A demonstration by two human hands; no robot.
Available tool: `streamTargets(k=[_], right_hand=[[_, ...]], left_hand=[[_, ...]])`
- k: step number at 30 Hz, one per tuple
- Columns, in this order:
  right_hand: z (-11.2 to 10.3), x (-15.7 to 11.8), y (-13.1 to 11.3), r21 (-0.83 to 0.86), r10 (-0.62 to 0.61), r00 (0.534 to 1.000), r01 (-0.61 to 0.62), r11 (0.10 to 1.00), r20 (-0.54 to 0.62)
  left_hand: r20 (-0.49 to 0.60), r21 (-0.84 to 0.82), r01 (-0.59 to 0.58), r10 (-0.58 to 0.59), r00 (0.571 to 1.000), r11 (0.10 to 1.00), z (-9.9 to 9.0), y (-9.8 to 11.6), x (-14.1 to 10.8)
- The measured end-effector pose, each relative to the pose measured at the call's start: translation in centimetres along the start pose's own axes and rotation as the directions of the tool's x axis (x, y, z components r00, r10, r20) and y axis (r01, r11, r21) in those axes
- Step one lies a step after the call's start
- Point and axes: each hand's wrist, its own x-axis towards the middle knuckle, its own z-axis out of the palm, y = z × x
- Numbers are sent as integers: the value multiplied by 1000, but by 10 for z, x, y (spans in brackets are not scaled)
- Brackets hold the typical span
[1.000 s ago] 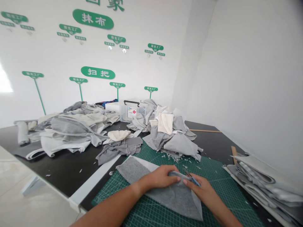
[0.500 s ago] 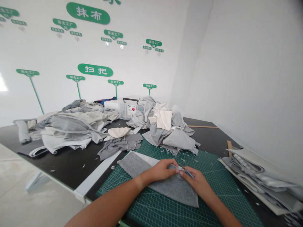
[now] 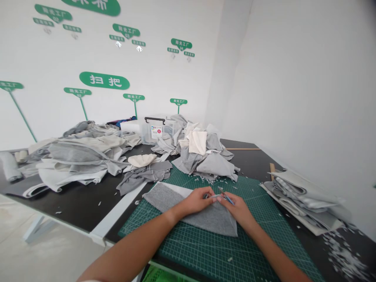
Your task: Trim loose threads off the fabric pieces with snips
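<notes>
A folded piece of grey felt-like fabric (image 3: 188, 209) with a paler edge lies on the green cutting mat (image 3: 217, 250). My left hand (image 3: 196, 200) pinches the fabric near its upper edge. My right hand (image 3: 238, 209) sits just beside it at the fabric's right corner, holding small blue-handled scissors (image 3: 228, 198). The blades point up and left, towards my left fingertips. Part of the scissors is hidden by my fingers.
Heaps of grey and cream fabric (image 3: 202, 156) rise beyond the mat, and more lie to the left on the black table (image 3: 85, 207). A clear plastic box (image 3: 155, 131) stands behind them. Folded fabric (image 3: 302, 199) is stacked at right, with white scraps around it.
The whole view has shifted up and left, with more of the mat showing below. My hands remain together on the fabric, and the right hand still holds the scissors.
</notes>
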Motion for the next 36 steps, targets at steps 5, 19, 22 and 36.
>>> streamTargets(k=[5, 19, 22, 36], right_hand=[[-4, 0, 0, -19, 36, 997, -37, 999, -67], [0, -2, 1, -59, -31, 999, 29, 998, -25], [2, -2, 2, -77, -42, 999, 41, 996, -11], [5, -2, 11, -98, -70, 997, 71, 993, 11]], left_hand=[[-29, 48, 24, -23, 999, 999, 0, -4, 1], [-63, -24, 42, -43, 997, 999, 3, -9, 3], [-43, -73, 35, -38, 998, 997, 3, -9, 4], [-121, -221, 31, -59, 991, 975, 1, -10, 7]])
